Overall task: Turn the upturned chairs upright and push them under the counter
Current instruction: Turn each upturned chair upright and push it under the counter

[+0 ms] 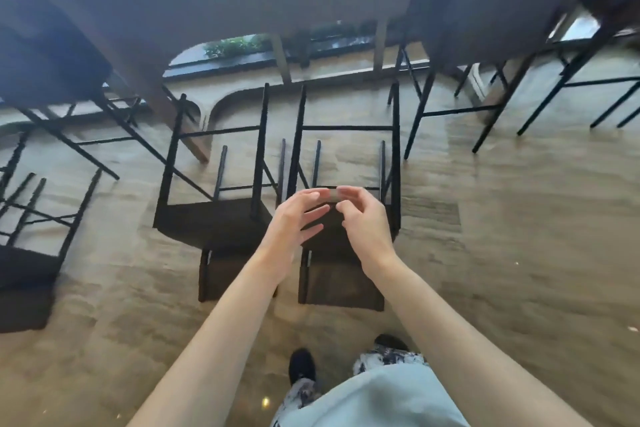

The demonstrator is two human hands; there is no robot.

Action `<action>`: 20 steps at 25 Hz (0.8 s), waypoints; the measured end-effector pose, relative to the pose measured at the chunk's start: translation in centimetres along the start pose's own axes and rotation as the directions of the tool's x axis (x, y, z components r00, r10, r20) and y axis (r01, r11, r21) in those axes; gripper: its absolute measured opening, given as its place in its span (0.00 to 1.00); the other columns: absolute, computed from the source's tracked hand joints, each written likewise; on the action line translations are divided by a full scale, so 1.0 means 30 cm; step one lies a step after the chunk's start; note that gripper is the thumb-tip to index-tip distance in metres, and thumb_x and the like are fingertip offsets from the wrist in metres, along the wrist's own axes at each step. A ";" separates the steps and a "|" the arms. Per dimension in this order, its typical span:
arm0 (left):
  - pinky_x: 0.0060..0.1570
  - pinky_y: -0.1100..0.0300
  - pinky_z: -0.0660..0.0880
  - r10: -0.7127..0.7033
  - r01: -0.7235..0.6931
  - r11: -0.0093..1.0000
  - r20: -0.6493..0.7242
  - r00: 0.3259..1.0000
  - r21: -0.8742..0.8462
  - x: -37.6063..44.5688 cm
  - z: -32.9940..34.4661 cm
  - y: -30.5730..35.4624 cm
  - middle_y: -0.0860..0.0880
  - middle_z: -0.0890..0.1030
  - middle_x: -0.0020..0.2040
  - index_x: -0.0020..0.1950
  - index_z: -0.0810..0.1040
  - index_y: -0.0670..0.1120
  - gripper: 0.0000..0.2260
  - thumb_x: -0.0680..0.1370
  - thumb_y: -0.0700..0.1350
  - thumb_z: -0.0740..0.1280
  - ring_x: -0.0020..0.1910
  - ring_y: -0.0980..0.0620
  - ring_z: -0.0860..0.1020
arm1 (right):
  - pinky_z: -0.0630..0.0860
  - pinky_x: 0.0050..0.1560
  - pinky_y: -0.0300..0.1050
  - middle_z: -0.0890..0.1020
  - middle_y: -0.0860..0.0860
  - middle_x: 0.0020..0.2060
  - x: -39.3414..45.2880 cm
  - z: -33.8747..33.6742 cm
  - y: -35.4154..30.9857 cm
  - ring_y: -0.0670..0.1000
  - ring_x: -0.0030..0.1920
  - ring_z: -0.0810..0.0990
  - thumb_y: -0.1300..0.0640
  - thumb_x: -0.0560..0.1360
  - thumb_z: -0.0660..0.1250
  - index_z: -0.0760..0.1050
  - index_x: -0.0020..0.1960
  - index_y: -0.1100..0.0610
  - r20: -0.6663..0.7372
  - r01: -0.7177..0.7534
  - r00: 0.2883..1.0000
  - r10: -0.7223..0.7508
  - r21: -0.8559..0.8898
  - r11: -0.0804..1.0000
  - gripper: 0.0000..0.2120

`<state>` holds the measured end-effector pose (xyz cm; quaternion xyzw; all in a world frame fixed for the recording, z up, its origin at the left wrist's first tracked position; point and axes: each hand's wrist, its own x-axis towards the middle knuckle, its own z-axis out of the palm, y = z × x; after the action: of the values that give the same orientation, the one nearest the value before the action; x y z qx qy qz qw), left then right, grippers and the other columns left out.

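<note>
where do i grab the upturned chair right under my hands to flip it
Grip the upturned chair by its two near legs, one in each hand, coming from above on your side. The legs stick up free while the seat lies on the floor with the backrest toward you.

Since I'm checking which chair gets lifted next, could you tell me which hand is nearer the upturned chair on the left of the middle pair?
Left. The left hand hovers beside that chair; the right hand is over its neighbour.
</note>
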<state>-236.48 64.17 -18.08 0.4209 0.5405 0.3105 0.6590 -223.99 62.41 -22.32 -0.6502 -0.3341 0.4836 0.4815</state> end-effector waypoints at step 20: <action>0.61 0.51 0.76 -0.402 0.413 0.879 0.097 0.911 -0.239 0.277 -0.285 -0.617 0.52 0.84 0.60 0.66 0.76 0.49 0.15 0.83 0.51 0.58 0.61 0.51 0.81 | 0.81 0.53 0.47 0.83 0.50 0.53 0.001 0.020 0.523 0.47 0.53 0.83 0.60 0.81 0.61 0.79 0.55 0.51 -0.403 -0.349 0.788 0.466 0.331 0.877 0.09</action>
<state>-243.81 64.84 -38.83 0.2167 0.5578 0.2224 0.7697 -225.04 57.70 -37.26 -0.7415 0.0029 0.4407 0.5059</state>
